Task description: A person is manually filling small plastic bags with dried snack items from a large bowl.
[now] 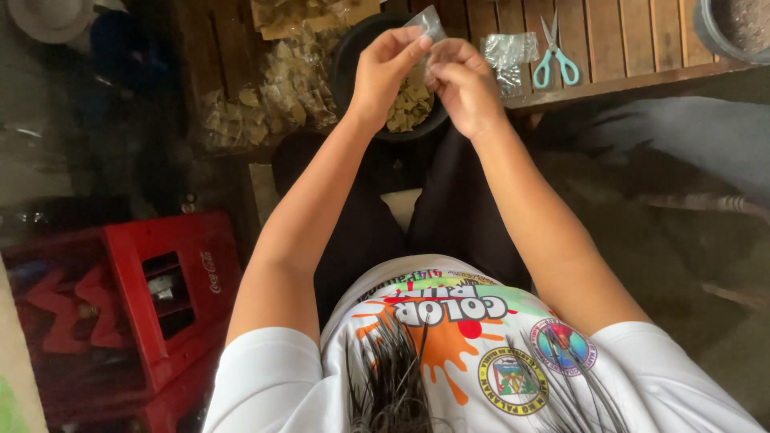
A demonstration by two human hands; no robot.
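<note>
You sit at a slatted wooden table [609, 48], with a red plastic crate [160, 297] on the floor off to your left. Going left to right along the table: a heap of filled clear packets [273, 96] of pale chips, then a dark round bowl [361, 40] holding more of the chips [409, 108], then a crumpled pile of empty clear bags [509, 52], then a pair of scissors [553, 52] with light blue handles, and at the far right corner the edge of a grey pot [734, 28].

Your hands meet above the bowl. Your left hand [381, 76] has its fingers [405, 44] pinched shut on a small clear bag [431, 22], which sticks up just above the fingertips. Your right hand [465, 88] touches the left, its fingers curled in and closed on the lower edge of the same bag; how firmly, you cannot tell.
</note>
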